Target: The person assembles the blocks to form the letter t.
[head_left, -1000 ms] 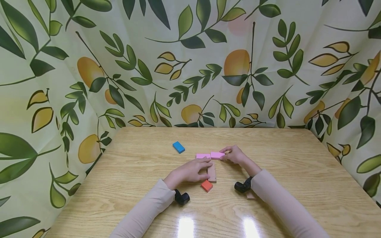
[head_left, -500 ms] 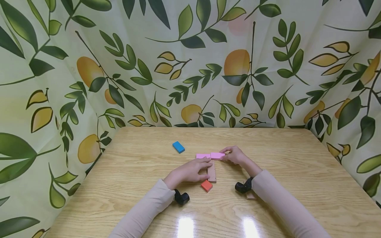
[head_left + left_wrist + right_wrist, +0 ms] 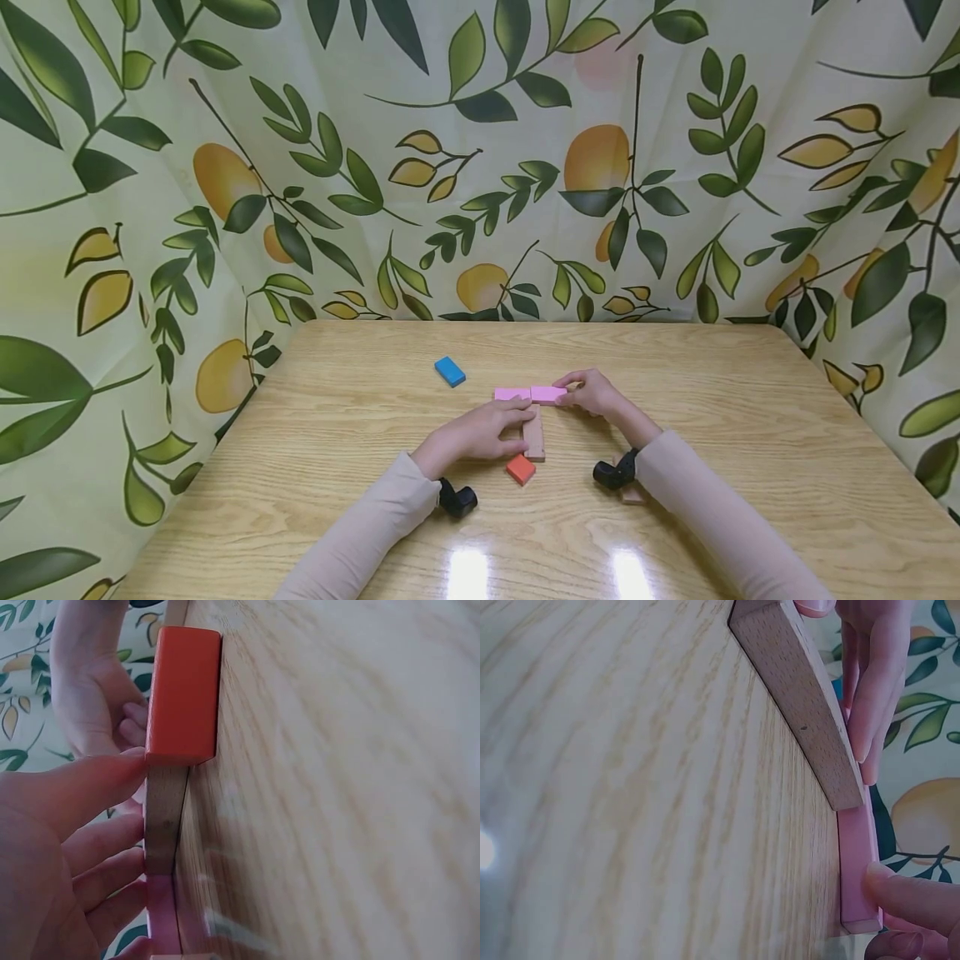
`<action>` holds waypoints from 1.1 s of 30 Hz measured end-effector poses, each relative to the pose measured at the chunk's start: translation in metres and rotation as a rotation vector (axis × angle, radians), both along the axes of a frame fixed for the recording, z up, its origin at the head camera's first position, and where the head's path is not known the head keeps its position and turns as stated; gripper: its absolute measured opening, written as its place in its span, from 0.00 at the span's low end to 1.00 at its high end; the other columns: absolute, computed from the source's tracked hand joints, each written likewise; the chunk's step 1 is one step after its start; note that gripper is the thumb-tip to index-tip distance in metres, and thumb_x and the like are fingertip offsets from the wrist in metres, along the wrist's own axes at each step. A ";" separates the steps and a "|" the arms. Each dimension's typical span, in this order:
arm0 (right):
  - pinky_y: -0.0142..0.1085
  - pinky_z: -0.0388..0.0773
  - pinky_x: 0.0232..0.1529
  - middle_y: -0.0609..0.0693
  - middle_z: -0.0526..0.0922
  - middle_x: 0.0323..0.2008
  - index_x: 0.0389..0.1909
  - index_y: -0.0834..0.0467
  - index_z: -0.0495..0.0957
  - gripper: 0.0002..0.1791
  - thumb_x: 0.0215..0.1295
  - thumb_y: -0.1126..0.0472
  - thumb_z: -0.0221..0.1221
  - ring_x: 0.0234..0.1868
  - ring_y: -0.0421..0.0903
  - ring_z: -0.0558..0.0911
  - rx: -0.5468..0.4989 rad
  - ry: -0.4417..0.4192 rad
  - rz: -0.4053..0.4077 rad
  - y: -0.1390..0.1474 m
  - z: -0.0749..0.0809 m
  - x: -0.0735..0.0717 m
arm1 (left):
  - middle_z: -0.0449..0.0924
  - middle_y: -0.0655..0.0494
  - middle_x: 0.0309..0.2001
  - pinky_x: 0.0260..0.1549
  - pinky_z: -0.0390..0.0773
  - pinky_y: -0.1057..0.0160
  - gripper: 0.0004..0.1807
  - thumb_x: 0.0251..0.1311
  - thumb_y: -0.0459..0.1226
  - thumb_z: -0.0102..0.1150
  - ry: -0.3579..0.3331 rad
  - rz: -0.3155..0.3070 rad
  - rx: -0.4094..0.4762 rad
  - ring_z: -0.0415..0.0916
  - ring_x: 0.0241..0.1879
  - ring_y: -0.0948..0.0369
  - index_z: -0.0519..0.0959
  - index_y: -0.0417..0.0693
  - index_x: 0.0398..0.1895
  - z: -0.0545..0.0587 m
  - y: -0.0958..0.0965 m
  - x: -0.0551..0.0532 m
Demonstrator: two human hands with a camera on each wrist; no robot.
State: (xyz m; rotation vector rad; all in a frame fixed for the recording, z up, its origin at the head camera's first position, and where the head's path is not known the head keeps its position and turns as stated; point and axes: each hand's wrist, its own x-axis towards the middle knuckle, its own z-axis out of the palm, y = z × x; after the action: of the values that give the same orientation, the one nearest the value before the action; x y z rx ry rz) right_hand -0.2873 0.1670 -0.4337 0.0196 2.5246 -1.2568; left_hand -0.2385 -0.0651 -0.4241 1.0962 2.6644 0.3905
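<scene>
Two pink blocks lie end to end in the head view, a left one (image 3: 511,392) and a right one (image 3: 546,395). A plain wooden block (image 3: 534,440) runs from their joint toward the person, forming a T shape. The left hand (image 3: 471,432) rests along the wooden block, its thumb close to the red block (image 3: 186,694) and its fingertips reaching the pink blocks. With thumb and fingers, the right hand (image 3: 596,393) pinches the outer end of the right pink block (image 3: 859,859). The red block (image 3: 521,468) lies slantwise at the wooden block's near end.
A blue block (image 3: 450,372) lies on the table (image 3: 360,417) to the far left of the pink ones. Another wooden block (image 3: 632,495) is partly hidden under the right forearm. Black wrist cameras hang below both sleeves. A leaf-patterned cloth (image 3: 480,208) stands behind the table.
Both hands stay almost still. The right hand and wrist have shifted very slightly toward the person; the blocks look nearly unmoved.
</scene>
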 end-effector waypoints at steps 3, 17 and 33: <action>0.28 0.58 0.17 0.43 0.63 0.14 0.53 0.62 0.79 0.19 0.61 0.62 0.64 0.14 0.37 0.60 0.016 0.013 0.001 0.000 -0.001 0.000 | 0.58 0.57 0.75 0.75 0.59 0.56 0.31 0.67 0.50 0.53 -0.009 0.009 0.000 0.55 0.76 0.58 0.64 0.54 0.71 0.001 0.000 0.000; 0.28 0.58 0.17 0.43 0.62 0.15 0.51 0.62 0.80 0.18 0.59 0.63 0.65 0.14 0.38 0.60 0.021 0.028 0.013 -0.001 0.001 0.002 | 0.58 0.57 0.75 0.75 0.59 0.56 0.31 0.67 0.49 0.53 -0.015 0.010 0.003 0.55 0.76 0.58 0.63 0.54 0.71 0.003 0.001 0.000; 0.28 0.58 0.17 0.42 0.64 0.15 0.51 0.63 0.80 0.18 0.59 0.64 0.65 0.14 0.38 0.60 0.004 0.030 0.017 -0.001 -0.001 0.005 | 0.57 0.57 0.76 0.74 0.60 0.54 0.31 0.67 0.50 0.53 -0.011 0.016 0.002 0.55 0.76 0.55 0.63 0.56 0.71 0.002 0.000 0.002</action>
State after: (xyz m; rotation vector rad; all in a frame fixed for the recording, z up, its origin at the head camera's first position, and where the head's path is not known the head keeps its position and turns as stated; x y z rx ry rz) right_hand -0.2826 0.1664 -0.4344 -0.0200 2.5473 -1.2551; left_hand -0.2368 -0.0655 -0.4216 1.0703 2.6653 0.4011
